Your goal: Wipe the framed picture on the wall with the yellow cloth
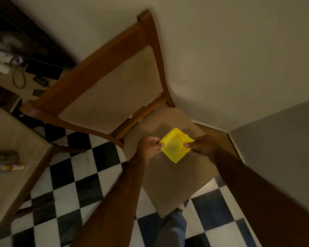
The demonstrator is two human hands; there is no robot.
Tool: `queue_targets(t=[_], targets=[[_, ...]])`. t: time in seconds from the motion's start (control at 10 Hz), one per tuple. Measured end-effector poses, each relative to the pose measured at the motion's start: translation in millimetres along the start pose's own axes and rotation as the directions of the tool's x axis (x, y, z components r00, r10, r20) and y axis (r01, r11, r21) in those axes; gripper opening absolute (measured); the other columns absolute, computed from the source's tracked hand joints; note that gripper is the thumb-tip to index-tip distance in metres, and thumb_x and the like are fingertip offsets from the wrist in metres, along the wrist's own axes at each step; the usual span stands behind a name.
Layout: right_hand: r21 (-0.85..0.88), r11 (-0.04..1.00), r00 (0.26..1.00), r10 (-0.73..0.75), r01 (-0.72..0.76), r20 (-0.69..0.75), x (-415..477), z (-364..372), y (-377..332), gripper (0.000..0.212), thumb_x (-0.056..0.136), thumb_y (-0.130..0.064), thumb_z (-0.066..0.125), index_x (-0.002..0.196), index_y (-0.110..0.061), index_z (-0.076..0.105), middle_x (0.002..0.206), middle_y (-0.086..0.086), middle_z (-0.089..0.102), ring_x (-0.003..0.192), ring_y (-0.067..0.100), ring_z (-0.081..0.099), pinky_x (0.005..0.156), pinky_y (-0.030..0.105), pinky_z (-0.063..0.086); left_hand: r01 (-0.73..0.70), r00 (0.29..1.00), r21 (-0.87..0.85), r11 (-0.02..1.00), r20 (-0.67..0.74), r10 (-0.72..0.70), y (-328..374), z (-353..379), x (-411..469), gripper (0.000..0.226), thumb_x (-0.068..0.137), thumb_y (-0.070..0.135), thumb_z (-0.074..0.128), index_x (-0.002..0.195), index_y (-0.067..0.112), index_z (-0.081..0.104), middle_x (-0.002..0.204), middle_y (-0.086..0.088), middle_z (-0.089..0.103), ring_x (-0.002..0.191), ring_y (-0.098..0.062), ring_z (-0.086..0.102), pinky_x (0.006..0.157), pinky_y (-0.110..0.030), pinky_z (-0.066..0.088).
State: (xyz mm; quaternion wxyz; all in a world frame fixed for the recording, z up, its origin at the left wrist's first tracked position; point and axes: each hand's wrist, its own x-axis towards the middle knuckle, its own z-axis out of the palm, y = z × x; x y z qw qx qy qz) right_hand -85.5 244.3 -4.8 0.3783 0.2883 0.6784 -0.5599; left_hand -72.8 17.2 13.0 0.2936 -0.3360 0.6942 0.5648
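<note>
From the head camera, both bare arms reach forward and down over a wooden chair (146, 56) with a beige padded seat and back. The left hand (150, 146) pinches the left edge of the folded yellow cloth (176, 146): its fingers (161, 144) are closed narrow on the fabric, thumb on top. The right hand (201, 146) grips the opposite edge the same way, fingers (185, 144) closed tight on the cloth. The cloth is a small folded square held like a diamond between the two hands, above the chair seat (168, 184); whether it touches the seat cannot be told.

The chair stands against a pale wall (221, 59), on a black-and-white checkered floor (82, 175).

The framed picture is not in this view. The undersides of both hands are hidden behind the cloth and the knuckles. At lower left a second padded seat (12, 175) is cut off by the frame edge, with some blurred items on it that are hard to identify. At upper left a dark, cluttered surface (25, 75) with cables is too dim to make out. A trouser leg (171, 229) shows at the bottom edge.
</note>
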Motion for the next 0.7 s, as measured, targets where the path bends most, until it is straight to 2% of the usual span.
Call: queue_targets(t=[0.1, 0.2, 0.3, 0.4, 0.5, 0.6, 0.7], targets=[[0.029, 0.998, 0.999, 0.05, -0.049, -0.016, 32.7, 8.1, 29.1, 0.017, 0.076, -0.006, 0.083, 0.073, -0.001, 0.068, 0.085, 0.022, 0.069, 0.081, 0.031, 0.07, 0.084, 0.041, 0.06, 0.023, 0.999, 0.046, 0.999, -0.035, -0.022, -29.1, 9.2, 31.6, 0.032, 0.087, -0.006, 0.068, 0.114, -0.021, 0.06, 0.096, -0.022, 0.065, 0.095, -0.033, 0.064, 0.084, -0.045, 0.059], [0.042, 0.988, 0.989, 0.146, -0.147, 0.028, 67.7, 18.9, 60.1, 0.014, 0.083, 0.002, 0.074, 0.077, -0.005, 0.063, 0.09, 0.015, 0.067, 0.081, 0.024, 0.069, 0.072, 0.028, 0.063, 0.051, 0.995, 0.149, 0.988, -0.097, -0.037, -60.8, 20.0, 63.5, 0.032, 0.083, -0.001, 0.074, 0.112, -0.015, 0.066, 0.103, -0.03, 0.071, 0.091, -0.033, 0.069, 0.087, -0.05, 0.06], [0.071, 0.982, 0.984, 0.177, -0.177, 0.007, 88.1, 24.6, 78.0, 0.018, 0.082, 0.002, 0.075, 0.074, -0.006, 0.061, 0.084, 0.013, 0.065, 0.089, 0.031, 0.071, 0.082, 0.037, 0.062, 0.027, 0.991, 0.274, 0.961, -0.133, 0.01, -75.2, 27.7, 82.4, 0.034, 0.082, 0.005, 0.076, 0.112, -0.01, 0.069, 0.105, -0.029, 0.073, 0.093, -0.035, 0.073, 0.088, -0.05, 0.06], [0.028, 0.991, 0.988, 0.132, -0.13, -0.078, 101.3, 34.4, 96.3, 0.015, 0.077, -0.007, 0.081, 0.081, -0.011, 0.067, 0.098, 0.019, 0.073, 0.1, 0.035, 0.073, 0.095, 0.048, 0.058, -0.038, 0.978, 0.532, 0.846, -0.153, 0.141, -89.1, 36.6, 99.6, 0.03, 0.083, 0.015, 0.075, 0.107, -0.002, 0.073, 0.102, -0.021, 0.076, 0.095, -0.034, 0.073, 0.085, -0.036, 0.058], [-0.237, 0.972, 0.992, -0.024, -0.007, -0.126, 100.5, 38.8, 98.4, 0.027, 0.077, -0.02, 0.082, 0.1, -0.009, 0.073, 0.114, 0.017, 0.073, 0.109, 0.033, 0.069, 0.1, 0.046, 0.053, -0.073, 0.965, 0.713, 0.698, -0.125, 0.229, -88.4, 40.9, 100.0, 0.03, 0.086, 0.019, 0.071, 0.112, 0.003, 0.07, 0.111, -0.017, 0.072, 0.105, -0.031, 0.068, 0.084, -0.031, 0.05], [-0.617, 0.777, 0.93, -0.308, 0.124, -0.2, 80.8, 37.0, 82.7, 0.061, 0.086, -0.037, 0.07, 0.137, -0.01, 0.052, 0.139, 0.015, 0.056, 0.129, 0.034, 0.052, 0.1, 0.045, 0.045, -0.141, 0.929, 0.911, 0.388, -0.014, 0.37, -76.6, 47.9, 88.4, 0.058, 0.094, 0.028, 0.063, 0.146, 0.009, 0.044, 0.154, -0.017, 0.042, 0.143, -0.032, 0.04, 0.113, -0.041, 0.037], [-0.81, 0.569, 0.857, -0.48, 0.141, -0.189, 63.1, 26.9, 69.4, 0.08, 0.091, -0.05, 0.058, 0.152, -0.003, 0.033, 0.155, 0.022, 0.04, 0.144, 0.038, 0.038, 0.11, 0.048, 0.039, -0.272, 0.867, 0.929, 0.252, 0.122, 0.484, -63.5, 45.9, 73.4, 0.072, 0.096, 0.042, 0.056, 0.154, 0.008, 0.03, 0.164, -0.016, 0.026, 0.153, -0.032, 0.023, 0.123, -0.045, 0.025]])
